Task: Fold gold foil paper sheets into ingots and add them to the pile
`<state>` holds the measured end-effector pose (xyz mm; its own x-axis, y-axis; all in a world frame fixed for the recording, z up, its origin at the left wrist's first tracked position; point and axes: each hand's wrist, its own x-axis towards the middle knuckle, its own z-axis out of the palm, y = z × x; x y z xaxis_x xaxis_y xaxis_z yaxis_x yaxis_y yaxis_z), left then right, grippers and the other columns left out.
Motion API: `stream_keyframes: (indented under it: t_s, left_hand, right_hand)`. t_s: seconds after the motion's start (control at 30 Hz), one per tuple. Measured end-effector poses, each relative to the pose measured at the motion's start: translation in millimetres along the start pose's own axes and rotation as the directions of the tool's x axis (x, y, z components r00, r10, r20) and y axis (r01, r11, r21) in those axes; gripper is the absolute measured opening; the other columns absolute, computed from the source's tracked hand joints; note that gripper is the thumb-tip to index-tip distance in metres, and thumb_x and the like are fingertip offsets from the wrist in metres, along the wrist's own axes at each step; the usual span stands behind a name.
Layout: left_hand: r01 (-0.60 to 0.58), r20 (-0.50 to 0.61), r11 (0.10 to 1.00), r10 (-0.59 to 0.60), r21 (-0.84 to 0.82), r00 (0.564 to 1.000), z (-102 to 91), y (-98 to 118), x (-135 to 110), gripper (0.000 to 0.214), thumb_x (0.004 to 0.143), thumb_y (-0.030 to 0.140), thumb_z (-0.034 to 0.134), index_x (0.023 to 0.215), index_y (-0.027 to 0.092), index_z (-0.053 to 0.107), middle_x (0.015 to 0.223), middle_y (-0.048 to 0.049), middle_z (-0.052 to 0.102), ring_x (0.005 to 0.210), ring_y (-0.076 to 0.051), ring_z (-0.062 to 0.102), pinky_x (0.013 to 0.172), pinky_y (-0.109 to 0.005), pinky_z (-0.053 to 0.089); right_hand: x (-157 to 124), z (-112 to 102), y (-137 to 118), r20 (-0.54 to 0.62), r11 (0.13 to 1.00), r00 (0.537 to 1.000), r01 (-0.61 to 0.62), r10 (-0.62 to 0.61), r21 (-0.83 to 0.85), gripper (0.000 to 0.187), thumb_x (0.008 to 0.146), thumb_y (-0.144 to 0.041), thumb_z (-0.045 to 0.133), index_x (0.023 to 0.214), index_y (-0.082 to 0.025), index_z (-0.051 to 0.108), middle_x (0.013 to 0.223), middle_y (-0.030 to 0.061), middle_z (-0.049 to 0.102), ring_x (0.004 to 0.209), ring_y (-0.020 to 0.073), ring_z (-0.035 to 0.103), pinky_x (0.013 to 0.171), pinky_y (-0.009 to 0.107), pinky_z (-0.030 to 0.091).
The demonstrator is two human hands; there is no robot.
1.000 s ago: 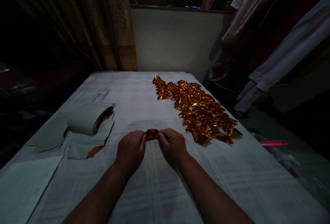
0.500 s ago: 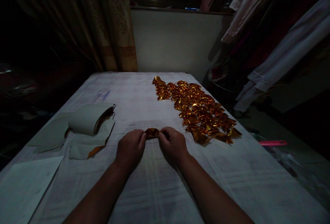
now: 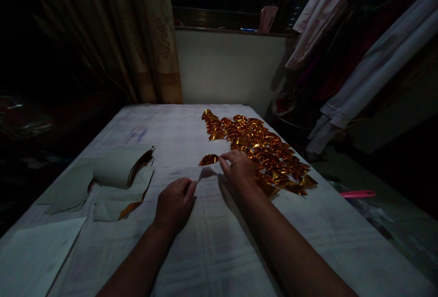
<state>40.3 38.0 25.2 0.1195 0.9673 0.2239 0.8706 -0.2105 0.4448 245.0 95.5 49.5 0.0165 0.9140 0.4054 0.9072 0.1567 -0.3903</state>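
My right hand (image 3: 238,168) pinches one end of a folded gold foil paper ingot (image 3: 209,159) between thumb and fingertips. It holds the piece a little above the cloth, where a shadow falls below. My left hand (image 3: 175,201) rests on the table nearer to me, its fingers curled together with nothing showing in them. Beyond and to the right of my right hand lies a spread of many similar folded foil pieces (image 3: 263,139), some partly hidden by that hand. On the left is a curled stack of pale-backed foil sheets (image 3: 114,164).
A pale checked cloth covers the table (image 3: 164,128). At the near left lies a flat white sheet (image 3: 41,251). A curtain (image 3: 153,37) hangs behind, clothes (image 3: 369,64) hang on the right, and a pink cup (image 3: 267,18) stands on the sill. A pink handle (image 3: 357,194) shows beyond the right edge.
Both hands held the folded foil piece; my left hand has let go. My right hand has lifted it forward and to the right. The view has tilted up slightly.
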Motion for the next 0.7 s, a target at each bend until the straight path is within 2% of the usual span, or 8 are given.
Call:
stream_keyframes:
  t_s: [0.1,0.23,0.4,0.7]
  left_hand:
    - [0.014,-0.006,1.000,-0.014,-0.018,1.000,-0.7,-1,0,0.039,0.099,0.041,0.034,0.076,0.021,0.060,0.076,-0.0030,0.066,0.074,-0.019,0.062,0.068,-0.029,0.039]
    - [0.036,-0.016,0.997,-0.038,-0.067,0.999,0.7,-2,0,0.041,0.099,0.042,0.033,0.075,0.021,0.060,0.075,-0.0025,0.066,0.072,-0.018,0.061,0.066,-0.028,0.038]
    - [0.034,-0.035,0.995,-0.037,-0.091,0.999,4.4,-5,0,0.042,0.099,0.042,0.033,0.075,0.022,0.060,0.074,-0.0025,0.067,0.073,-0.019,0.063,0.068,-0.029,0.038]
    - [0.047,-0.033,0.995,-0.050,-0.092,0.998,5.2,-5,0,0.043,0.099,0.042,0.033,0.071,0.021,0.058,0.070,-0.0018,0.064,0.068,-0.018,0.060,0.064,-0.028,0.035]
  right_hand:
    - [38,0,8,-0.029,0.986,0.998,-0.054,0.050,-0.156,0.014,0.090,-0.029,0.066,0.088,-0.025,0.080,0.104,0.0069,0.071,0.100,0.0240,0.056,0.083,0.036,0.037]
    - [71,11,20,-0.060,0.968,0.994,-0.105,0.093,-0.230,0.014,0.090,-0.029,0.066,0.089,-0.027,0.080,0.110,0.0059,0.070,0.106,0.0254,0.051,0.088,0.040,0.032]
    - [84,26,29,-0.052,0.940,0.991,-0.134,0.124,-0.313,0.017,0.091,-0.033,0.064,0.087,-0.029,0.080,0.109,0.0055,0.068,0.106,0.0258,0.048,0.090,0.043,0.029]
    - [94,37,37,-0.015,0.921,0.991,-0.127,0.131,-0.369,0.023,0.093,-0.034,0.059,0.087,-0.026,0.080,0.103,0.0087,0.068,0.105,0.0278,0.048,0.089,0.043,0.027]
